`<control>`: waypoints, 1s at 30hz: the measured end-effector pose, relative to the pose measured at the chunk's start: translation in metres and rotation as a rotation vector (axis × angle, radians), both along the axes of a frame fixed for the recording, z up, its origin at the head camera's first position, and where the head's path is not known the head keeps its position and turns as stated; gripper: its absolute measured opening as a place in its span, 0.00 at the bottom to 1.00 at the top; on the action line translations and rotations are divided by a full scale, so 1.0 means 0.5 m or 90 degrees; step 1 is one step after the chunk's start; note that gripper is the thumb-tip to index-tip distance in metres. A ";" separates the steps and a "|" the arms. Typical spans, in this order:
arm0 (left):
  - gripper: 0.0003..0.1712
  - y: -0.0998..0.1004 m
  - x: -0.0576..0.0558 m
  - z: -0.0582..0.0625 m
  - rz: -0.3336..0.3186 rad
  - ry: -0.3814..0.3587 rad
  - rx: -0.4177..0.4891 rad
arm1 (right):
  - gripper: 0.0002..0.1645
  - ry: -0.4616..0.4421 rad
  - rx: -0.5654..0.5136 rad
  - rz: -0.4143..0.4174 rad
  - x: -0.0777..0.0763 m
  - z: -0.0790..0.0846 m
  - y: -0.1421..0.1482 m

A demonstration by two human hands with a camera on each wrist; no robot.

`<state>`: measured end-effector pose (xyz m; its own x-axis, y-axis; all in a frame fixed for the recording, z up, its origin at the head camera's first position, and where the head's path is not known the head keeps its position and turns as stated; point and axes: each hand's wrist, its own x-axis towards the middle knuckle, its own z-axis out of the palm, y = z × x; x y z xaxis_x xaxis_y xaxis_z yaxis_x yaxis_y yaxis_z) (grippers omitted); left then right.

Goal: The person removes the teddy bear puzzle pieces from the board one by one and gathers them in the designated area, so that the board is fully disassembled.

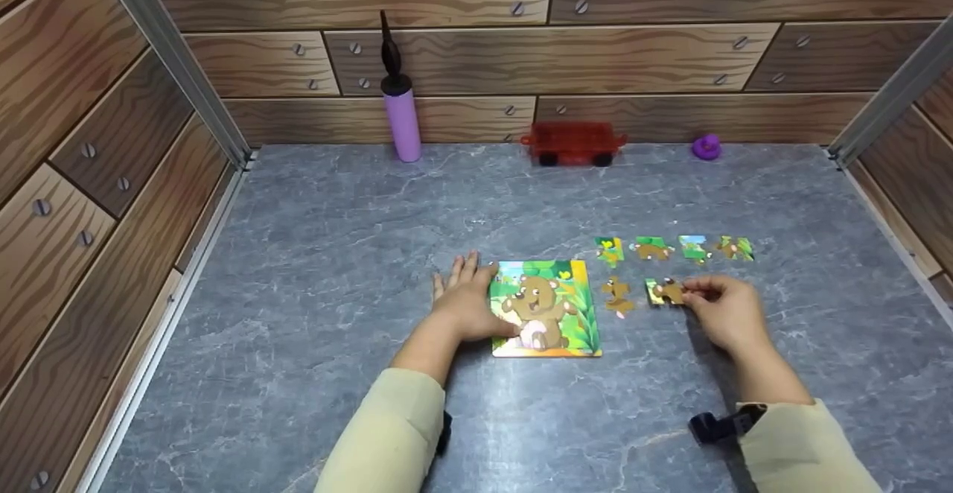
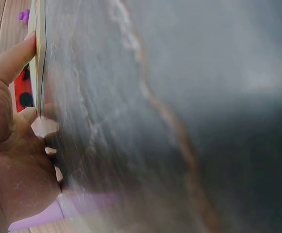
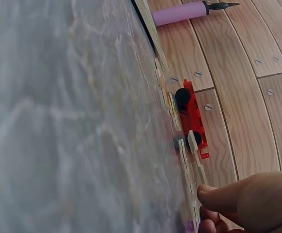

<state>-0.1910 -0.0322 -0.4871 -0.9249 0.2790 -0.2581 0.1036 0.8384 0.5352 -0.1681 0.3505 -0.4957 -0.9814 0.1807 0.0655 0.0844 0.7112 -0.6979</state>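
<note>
A square bear picture puzzle board [image 1: 555, 307] lies flat on the table. My left hand [image 1: 467, 305] rests at its left side, fingers spread and straight, thumb lying over the board's left part. In the left wrist view that thumb [image 2: 15, 59] touches the board's edge. My right hand [image 1: 728, 313] pinches a brown and green puzzle piece [image 1: 665, 292] between thumb and fingertips. Seen from the right wrist, the piece [image 3: 195, 145] is slightly raised off the table. One brown puzzle piece [image 1: 616, 296] lies between the board and the held piece.
Several loose pieces, among them a green and brown piece [image 1: 652, 248], form a row behind the right hand. Along the back wall stand a purple hand pump [image 1: 404, 124], a red toy wagon [image 1: 573, 143] and a purple rubber duck [image 1: 706, 147]. Wood-patterned walls [image 1: 447, 61] enclose the grey table [image 1: 335, 217].
</note>
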 end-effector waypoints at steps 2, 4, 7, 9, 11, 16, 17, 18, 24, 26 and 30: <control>0.67 0.000 -0.001 -0.002 0.001 -0.001 -0.002 | 0.12 -0.004 0.007 0.002 -0.002 -0.002 0.001; 0.67 0.000 -0.002 -0.003 0.000 -0.002 -0.004 | 0.12 -0.009 0.014 0.004 -0.005 -0.004 0.002; 0.67 0.000 -0.003 -0.005 0.000 -0.003 -0.007 | 0.13 -0.016 0.017 0.009 -0.007 -0.004 0.004; 0.67 0.000 -0.003 -0.005 0.000 -0.001 -0.007 | 0.13 -0.020 0.016 0.014 -0.008 -0.004 0.006; 0.67 0.000 -0.003 -0.003 0.000 -0.002 -0.007 | 0.14 -0.023 0.013 0.018 -0.007 -0.002 0.007; 0.67 -0.001 0.000 0.000 -0.002 -0.001 -0.005 | 0.15 -0.022 0.000 0.012 0.002 0.003 -0.004; 0.67 -0.001 0.000 0.000 -0.003 0.000 -0.004 | 0.15 -0.018 -0.003 0.008 0.005 0.005 -0.008; 0.67 -0.001 0.000 0.000 -0.003 0.000 -0.004 | 0.15 -0.012 -0.007 0.006 0.009 0.007 -0.014; 0.67 -0.002 -0.002 -0.004 0.000 -0.002 -0.001 | 0.15 0.037 -0.046 0.040 0.030 0.022 -0.067; 0.66 -0.002 -0.002 -0.006 0.000 -0.002 0.001 | 0.16 0.039 -0.059 0.062 0.037 0.024 -0.089; 0.67 0.000 -0.003 -0.007 -0.003 -0.002 -0.006 | 0.17 0.029 -0.076 0.106 0.049 0.024 -0.130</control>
<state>-0.1924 -0.0322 -0.4905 -0.9230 0.2803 -0.2636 0.1052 0.8428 0.5279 -0.1436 0.2853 -0.4837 -0.9948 0.0256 0.0981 -0.0607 0.6249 -0.7783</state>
